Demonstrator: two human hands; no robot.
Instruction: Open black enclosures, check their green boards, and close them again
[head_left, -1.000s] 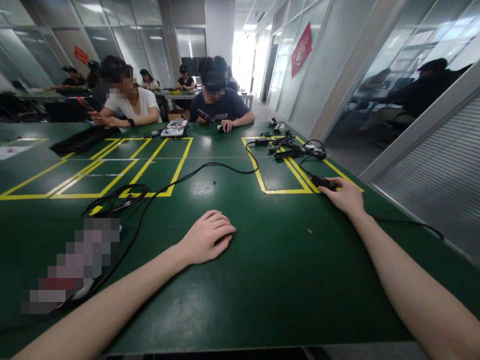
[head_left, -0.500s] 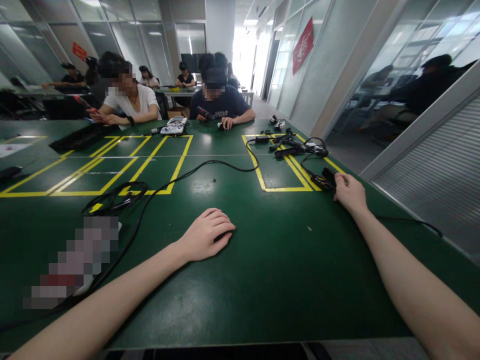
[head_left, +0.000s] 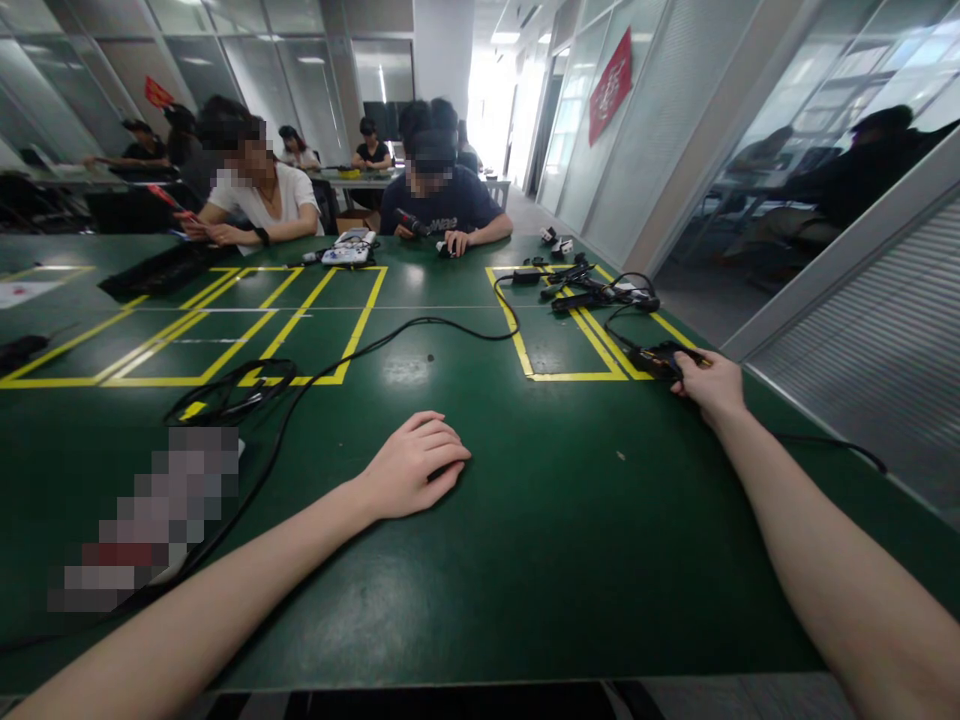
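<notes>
My left hand (head_left: 416, 466) rests palm down on the green table (head_left: 540, 540), its fingers stretched out and slightly curved, with nothing visible in it. At the table's right side, my right hand (head_left: 712, 385) pinches a small black object with gold-coloured markings (head_left: 667, 360) between thumb and fingers. What kind of object it is I cannot make out, and the fingers cover part of it. A thin black cable (head_left: 616, 325) runs from near it toward a heap of black devices and cables (head_left: 574, 296) just beyond.
Yellow tape (head_left: 574, 377) marks rectangles on the table. A long black cable (head_left: 420, 321) crosses it to a coil (head_left: 247, 390) at left, near a blurred-out object (head_left: 161, 520). Two people sit across; one person's hand (head_left: 456, 242) touches a small object. A white power strip (head_left: 349, 248) lies by them.
My right hand has shifted slightly right, and the black object in it has turned from raised on edge to lying flatter. My left hand has stayed in place.
</notes>
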